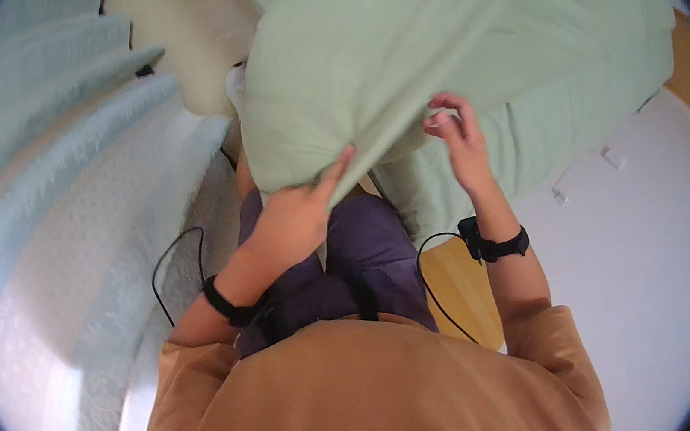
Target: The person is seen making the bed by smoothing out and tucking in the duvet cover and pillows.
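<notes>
A pale green fabric cover, apparently bedding, spreads across the bed in front of my legs. My left hand grips its near edge, with the index finger stretched along the cloth. From that grip a taut fold runs up and to the right. My right hand is raised beside this fold, fingers curled and somewhat apart, with nothing visible in them. Its fingertips are close to the cloth; whether they touch it cannot be told. The lower part of the cover hangs below and behind my right hand.
At the left hangs a pleated blue and beige curtain. A white wall with small wall fittings is at the right. A wooden surface shows beside my right leg. Black cables run from my wrist bands.
</notes>
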Available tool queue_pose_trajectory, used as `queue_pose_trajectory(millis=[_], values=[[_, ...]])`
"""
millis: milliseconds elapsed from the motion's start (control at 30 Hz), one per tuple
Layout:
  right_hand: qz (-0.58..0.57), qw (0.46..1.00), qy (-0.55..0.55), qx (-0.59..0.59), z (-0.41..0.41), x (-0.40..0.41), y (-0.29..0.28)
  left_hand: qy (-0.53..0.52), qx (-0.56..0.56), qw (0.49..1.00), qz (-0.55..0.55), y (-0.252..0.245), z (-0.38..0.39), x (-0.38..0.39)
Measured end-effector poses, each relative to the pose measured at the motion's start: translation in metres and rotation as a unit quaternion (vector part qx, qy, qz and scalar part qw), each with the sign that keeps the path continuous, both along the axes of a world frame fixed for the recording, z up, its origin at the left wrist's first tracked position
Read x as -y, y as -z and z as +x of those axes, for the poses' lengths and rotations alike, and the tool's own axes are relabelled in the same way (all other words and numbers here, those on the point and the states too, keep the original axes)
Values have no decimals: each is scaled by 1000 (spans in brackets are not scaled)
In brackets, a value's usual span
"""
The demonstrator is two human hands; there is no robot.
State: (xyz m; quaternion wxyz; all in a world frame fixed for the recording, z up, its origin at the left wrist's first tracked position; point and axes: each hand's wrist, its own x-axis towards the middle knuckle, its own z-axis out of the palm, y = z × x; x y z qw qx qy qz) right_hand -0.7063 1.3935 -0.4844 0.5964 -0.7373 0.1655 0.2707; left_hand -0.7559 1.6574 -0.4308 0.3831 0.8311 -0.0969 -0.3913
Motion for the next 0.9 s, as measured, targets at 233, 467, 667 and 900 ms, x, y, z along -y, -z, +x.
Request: queue_pose_trajectory(millis=[233,467,667,900], values=[[60,963,255,-71,75,45,33,42,148,988,32,101,-91,42],[-76,978,168,-102,58,45,48,-209,-30,977,34,219,-135,10],[-81,971,186,-128,38,62,62,-652,-339,636,-236,237,-88,15],[-102,944,193,-248,36,88,91,-768,-41,629,-113,236,-74,67]])
